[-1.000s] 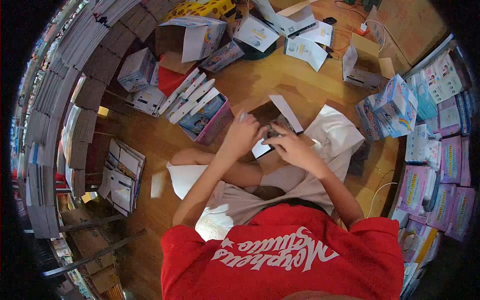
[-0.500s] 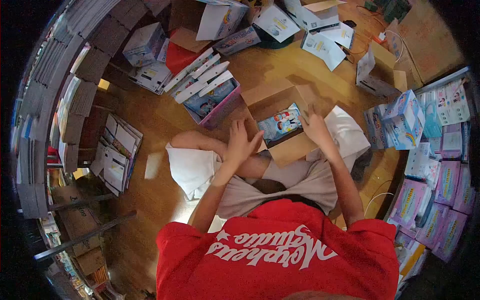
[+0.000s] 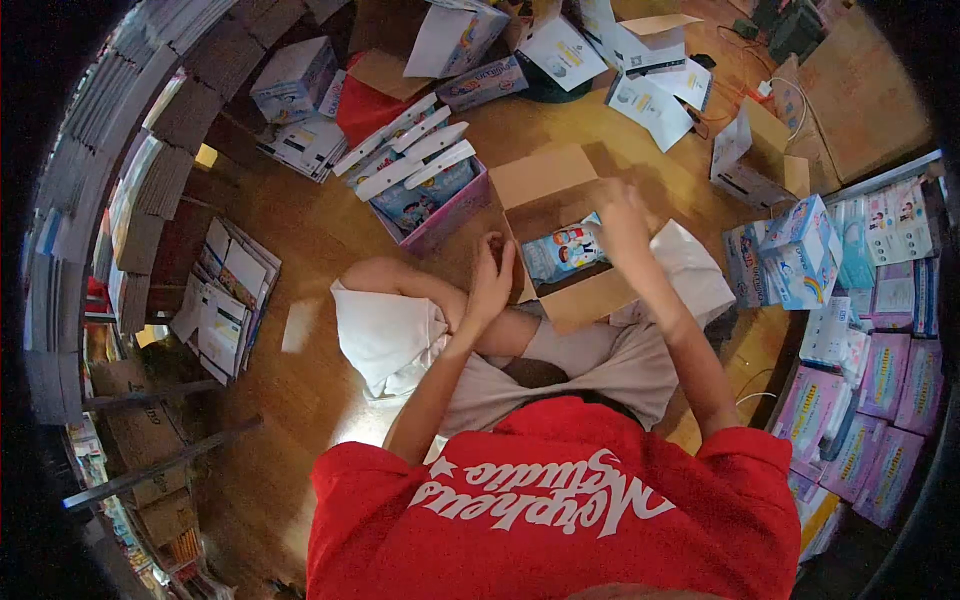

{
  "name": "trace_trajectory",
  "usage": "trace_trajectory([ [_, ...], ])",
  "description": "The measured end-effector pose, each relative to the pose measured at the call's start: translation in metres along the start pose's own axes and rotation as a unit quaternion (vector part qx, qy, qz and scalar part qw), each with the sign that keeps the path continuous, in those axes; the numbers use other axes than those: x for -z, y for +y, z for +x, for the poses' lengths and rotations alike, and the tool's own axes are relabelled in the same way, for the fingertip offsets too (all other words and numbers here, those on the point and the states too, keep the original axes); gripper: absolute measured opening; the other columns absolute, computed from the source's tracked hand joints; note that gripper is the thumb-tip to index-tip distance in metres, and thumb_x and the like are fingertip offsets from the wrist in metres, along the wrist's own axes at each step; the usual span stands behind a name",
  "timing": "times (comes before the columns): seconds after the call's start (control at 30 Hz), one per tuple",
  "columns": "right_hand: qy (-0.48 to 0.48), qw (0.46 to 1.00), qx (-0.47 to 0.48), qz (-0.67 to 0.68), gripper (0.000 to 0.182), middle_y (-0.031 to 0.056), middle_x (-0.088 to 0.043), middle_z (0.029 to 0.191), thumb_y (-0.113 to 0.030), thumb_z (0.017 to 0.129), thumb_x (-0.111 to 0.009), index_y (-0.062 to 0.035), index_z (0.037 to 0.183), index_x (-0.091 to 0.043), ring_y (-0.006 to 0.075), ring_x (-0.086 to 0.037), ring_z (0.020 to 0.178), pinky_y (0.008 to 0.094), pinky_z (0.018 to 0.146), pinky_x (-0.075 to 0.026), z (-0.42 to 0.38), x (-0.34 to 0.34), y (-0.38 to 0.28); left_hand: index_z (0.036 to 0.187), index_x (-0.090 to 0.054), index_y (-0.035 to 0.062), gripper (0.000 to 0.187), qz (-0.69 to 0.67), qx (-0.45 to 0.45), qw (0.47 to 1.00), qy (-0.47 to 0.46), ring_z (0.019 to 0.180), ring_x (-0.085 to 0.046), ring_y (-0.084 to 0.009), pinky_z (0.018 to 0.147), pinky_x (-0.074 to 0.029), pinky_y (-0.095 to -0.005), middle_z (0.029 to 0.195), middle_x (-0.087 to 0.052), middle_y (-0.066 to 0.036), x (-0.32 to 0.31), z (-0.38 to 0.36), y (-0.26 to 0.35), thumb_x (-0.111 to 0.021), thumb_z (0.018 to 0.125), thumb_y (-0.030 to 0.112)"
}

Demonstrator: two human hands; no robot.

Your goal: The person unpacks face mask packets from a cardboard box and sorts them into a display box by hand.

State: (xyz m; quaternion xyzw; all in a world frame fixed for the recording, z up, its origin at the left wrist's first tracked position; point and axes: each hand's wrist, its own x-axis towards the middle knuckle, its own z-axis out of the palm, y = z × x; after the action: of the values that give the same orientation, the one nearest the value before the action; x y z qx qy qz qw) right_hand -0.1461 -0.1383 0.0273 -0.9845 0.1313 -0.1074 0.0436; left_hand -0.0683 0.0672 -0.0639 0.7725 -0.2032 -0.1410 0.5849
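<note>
An open cardboard box [image 3: 585, 302] stands on the floor in front of my crossed legs, its flaps spread. Inside lies a blue packet [image 3: 562, 252] with cartoon figures. My left hand [image 3: 490, 275] is at the box's left flap, its fingers bent around that side; whether it grips the cardboard is hard to tell. Over the right side of the box is my right hand [image 3: 625, 232], its fingers blurred by motion, close to the packet's right end. Left of the box, a pink box [image 3: 445, 222] holds several blue packets with white edges.
Stacked papers [image 3: 230, 300] lie on the floor at the left, beside full shelves [image 3: 60, 250]. Opened white cartons [image 3: 560, 52] lie at the top. A blue-white box [image 3: 803, 252] and purple packs [image 3: 865, 430] line the right. A large cardboard box [image 3: 860, 95] stands at top right.
My left hand has turned and curled in beside the left flap. My right hand has lifted slightly up over the right side. The far flap has swung outward, and the view has shifted a little.
</note>
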Motion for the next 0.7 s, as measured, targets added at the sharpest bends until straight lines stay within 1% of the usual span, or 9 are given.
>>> trace_trajectory([
  [0.1, -0.184, 0.963, 0.136, 0.143, 0.050, 0.0184, -0.054, 0.120, -0.013, 0.065, -0.075, -0.0011, 0.111, -0.057, 0.0366, -0.049, 0.111, 0.0449, 0.092, -0.042, 0.024, -0.051, -0.012, 0.115, -0.047, -0.0046, 0.044, 0.036, -0.055, 0.998, 0.022, 0.107, -0.049, -0.0376, 0.091, -0.040, -0.0420, 0.110, -0.050, -0.025, -0.006, 0.003, -0.020, -0.060, 0.088, 0.027],
  [0.2, -0.289, 0.929, 0.180, 0.147, 0.052, 0.0181, -0.057, 0.114, -0.014, 0.061, -0.077, 0.0002, 0.108, -0.058, 0.0385, -0.052, 0.107, 0.0447, 0.089, -0.044, 0.037, -0.097, -0.028, 0.117, -0.045, -0.0048, 0.049, 0.089, -0.070, 0.993, 0.024, 0.107, -0.048, -0.0397, 0.092, -0.040, -0.0435, 0.113, -0.049, -0.026, -0.001, -0.002, -0.003, -0.061, 0.086, 0.029],
  [0.27, -0.442, 0.877, 0.053, 0.183, 0.053, 0.0180, -0.059, 0.108, -0.014, 0.059, -0.078, 0.0000, 0.106, -0.058, 0.0373, -0.055, 0.104, 0.0430, 0.088, -0.046, 0.048, -0.097, -0.034, 0.122, -0.042, -0.0040, 0.056, 0.130, -0.069, 0.989, 0.033, 0.111, -0.046, -0.0421, 0.094, -0.039, -0.0453, 0.118, -0.045, -0.026, 0.001, -0.006, 0.003, -0.062, 0.085, 0.032],
  [0.33, -0.438, 0.873, 0.074, 0.202, 0.051, 0.0173, -0.061, 0.102, -0.013, 0.058, -0.078, 0.0000, 0.103, -0.059, 0.0349, -0.058, 0.099, 0.0402, 0.086, -0.048, 0.051, -0.091, -0.034, 0.124, -0.040, -0.0035, 0.059, 0.144, -0.055, 0.988, 0.034, 0.112, -0.045, -0.0434, 0.095, -0.038, -0.0462, 0.121, -0.042, -0.027, 0.001, -0.009, 0.005, -0.062, 0.085, 0.035],
  [0.4, -0.282, 0.904, 0.240, 0.211, 0.046, 0.0160, -0.063, 0.096, -0.013, 0.059, -0.078, 0.0002, 0.099, -0.060, 0.0315, -0.062, 0.092, 0.0364, 0.083, -0.049, 0.044, -0.084, -0.017, 0.126, -0.038, -0.0029, 0.059, 0.143, -0.047, 0.988, 0.029, 0.114, -0.043, -0.0449, 0.096, -0.037, -0.0483, 0.124, -0.040, -0.027, 0.002, -0.009, 0.006, -0.059, 0.087, 0.036],
  [0.47, -0.295, 0.886, 0.252, 0.254, 0.050, 0.0167, -0.063, 0.095, -0.013, 0.055, -0.082, 0.0012, 0.098, -0.061, 0.0299, -0.063, 0.087, 0.0343, 0.079, -0.049, 0.050, -0.062, 0.002, 0.127, -0.038, -0.0025, 0.059, 0.145, -0.032, 0.989, 0.024, 0.115, -0.042, -0.0450, 0.096, -0.037, -0.0490, 0.126, -0.040, -0.026, 0.000, -0.008, 0.003, -0.058, 0.087, 0.036],
  [0.5, -0.301, 0.877, 0.255, 0.276, 0.052, 0.0170, -0.064, 0.094, -0.014, 0.053, -0.083, 0.0016, 0.098, -0.061, 0.0291, -0.063, 0.085, 0.0332, 0.077, -0.049, 0.053, -0.044, 0.006, 0.128, -0.038, -0.0008, 0.059, 0.138, -0.027, 0.990, 0.014, 0.118, -0.041, -0.0440, 0.098, -0.036, -0.0497, 0.129, -0.038, -0.025, 0.000, -0.006, 0.001, -0.059, 0.087, 0.035],
  [0.6, -0.307, 0.873, 0.130, 0.356, 0.038, 0.0092, -0.066, 0.086, -0.009, 0.057, -0.082, -0.0004, 0.089, -0.063, 0.0174, -0.063, 0.078, 0.0278, 0.073, -0.049, 0.052, 0.045, 0.004, 0.131, -0.038, 0.0008, 0.062, 0.115, -0.189, 0.975, 0.013, 0.118, -0.042, -0.0425, 0.101, -0.034, -0.0462, 0.129, -0.039, -0.025, 0.010, -0.005, 0.018, -0.060, 0.086, 0.038],
  [0.7, -0.238, 0.866, 0.099, 0.429, 0.027, 0.0028, -0.068, 0.082, -0.005, 0.063, -0.080, -0.0033, 0.084, -0.064, 0.0098, -0.061, 0.079, 0.0262, 0.073, -0.048, 0.056, 0.101, -0.012, 0.127, -0.043, 0.0027, 0.060, 0.126, -0.278, 0.952, 0.026, 0.117, -0.044, -0.0388, 0.101, -0.034, -0.0485, 0.125, -0.045, -0.021, 0.021, -0.015, 0.059, -0.068, 0.080, 0.030],
])
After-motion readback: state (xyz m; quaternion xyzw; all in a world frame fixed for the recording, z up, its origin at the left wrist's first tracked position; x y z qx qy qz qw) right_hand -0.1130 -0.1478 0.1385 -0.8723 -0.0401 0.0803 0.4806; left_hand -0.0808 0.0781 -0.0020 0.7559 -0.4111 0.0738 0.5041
